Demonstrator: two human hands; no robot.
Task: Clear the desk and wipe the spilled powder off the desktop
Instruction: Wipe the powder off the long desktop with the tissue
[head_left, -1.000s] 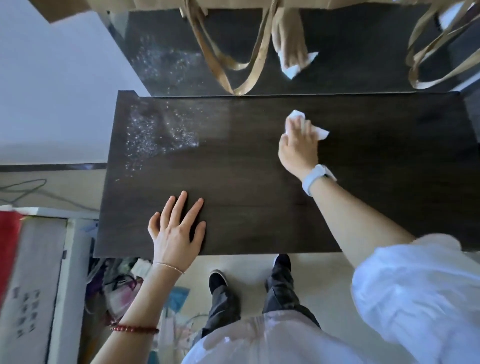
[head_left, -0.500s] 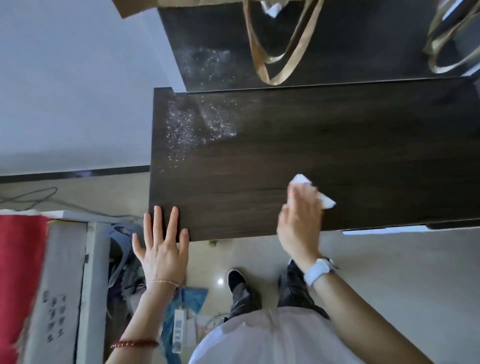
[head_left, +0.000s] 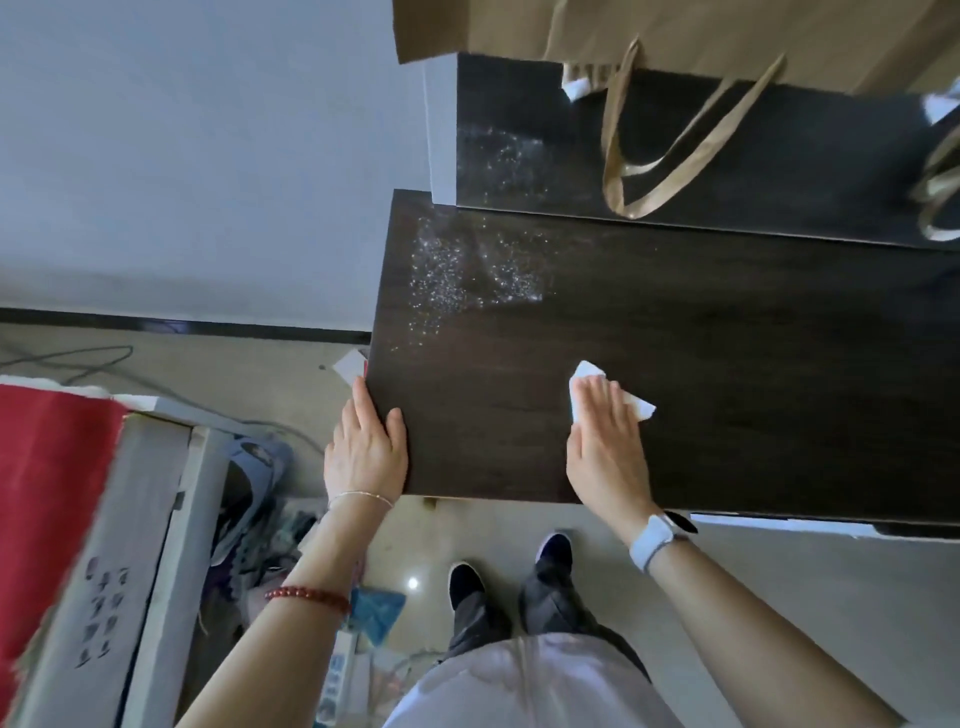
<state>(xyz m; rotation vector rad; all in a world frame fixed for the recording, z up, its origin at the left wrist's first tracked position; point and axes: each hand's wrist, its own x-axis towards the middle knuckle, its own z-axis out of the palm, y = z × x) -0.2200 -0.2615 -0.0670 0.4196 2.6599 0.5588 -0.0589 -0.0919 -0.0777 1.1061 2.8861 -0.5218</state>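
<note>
**Tissue flat on the bench, powder at the far-left corner**

At the far left, a red-topped box (head_left: 62, 519) stands on the floor, with a clutter of bags (head_left: 254, 499) just to its right. Next comes the left hand (head_left: 366, 457), lying at the near-left corner of the dark wooden bench (head_left: 753, 389): its fingers are straight and rest along the left edge, the thumb lies on the top surface, and it holds nothing. A thin bracelet and a red bead bracelet (head_left: 306, 596) sit on that wrist and forearm.

Beyond this hand, the spilled powder (head_left: 457, 275) is scattered as white specks over the far-left part of the bench, well apart from both hands.

Further right, the right hand (head_left: 605, 447) presses a white tissue (head_left: 589, 376) flat on the bench near its near edge, fingers straight and together; the tissue's corners poke out past the fingertips. A pale watch (head_left: 655, 540) is on that wrist.

At the far right, a brown paper bag (head_left: 675, 31) stands on the raised back shelf, its handles (head_left: 649, 171) hanging down.
</note>
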